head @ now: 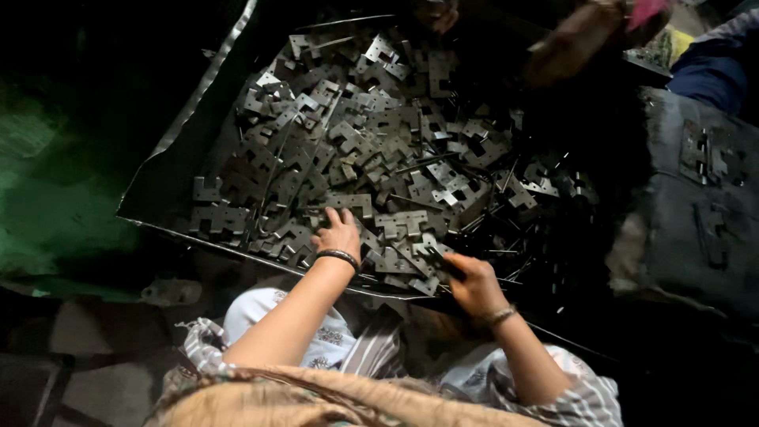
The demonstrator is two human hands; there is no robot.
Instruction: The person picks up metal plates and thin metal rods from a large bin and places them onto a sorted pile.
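Two hands sorting in a heap of notched metal plates.

The left hand (338, 231) lies spread, fingers down, on the grey stamped steel plates (371, 150) heaped on a dark metal sheet tray (162, 186); the right hand (473, 283) pinches one dark notched plate (437, 261) at the heap's near edge.

We see a dark metal sheet (170, 178) on the floor (55, 205). On this sheet lies a heap of notched metal plates (364, 150).
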